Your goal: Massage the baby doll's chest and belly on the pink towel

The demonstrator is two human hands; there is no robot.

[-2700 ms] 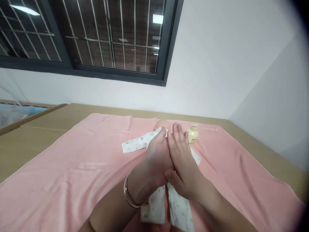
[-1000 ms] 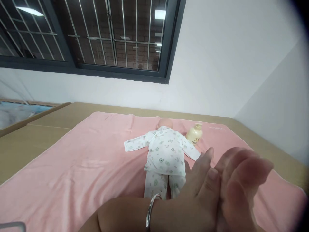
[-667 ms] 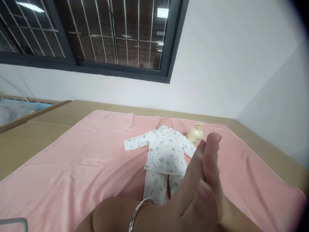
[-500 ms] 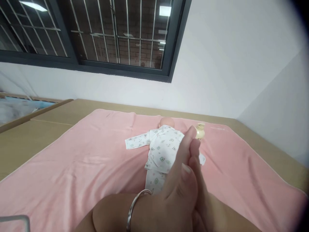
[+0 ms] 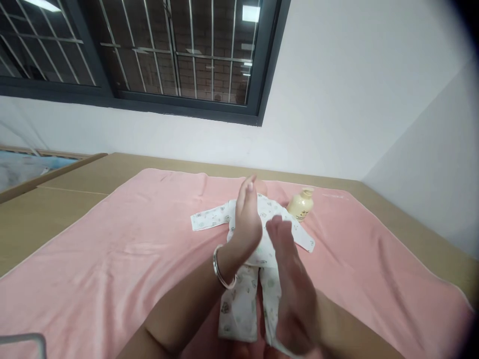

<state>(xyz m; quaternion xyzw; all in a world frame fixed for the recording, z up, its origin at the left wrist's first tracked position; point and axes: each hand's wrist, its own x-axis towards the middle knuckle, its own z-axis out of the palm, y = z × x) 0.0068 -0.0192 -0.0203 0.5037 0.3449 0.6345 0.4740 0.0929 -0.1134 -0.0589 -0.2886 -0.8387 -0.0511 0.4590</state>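
**Open Hands Over the Doll**

The doll in printed white pyjamas lay face down on the pink towel. Above its back, the left hand and right hand hovered with flat, spread grips, holding nothing and hiding its middle. Right of the doll's head stood a capped cream bottle, contents unseen.

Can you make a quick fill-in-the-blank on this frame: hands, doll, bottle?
1. The doll in printed white clothes lies on a ____ towel.
2. A metal bangle sits on the wrist of the ____ hand.
3. The cream bottle stands beside the doll, on the side of the person's ____ hand.
4. Both hands are open and hold ____.

Missing words: pink; left; right; nothing
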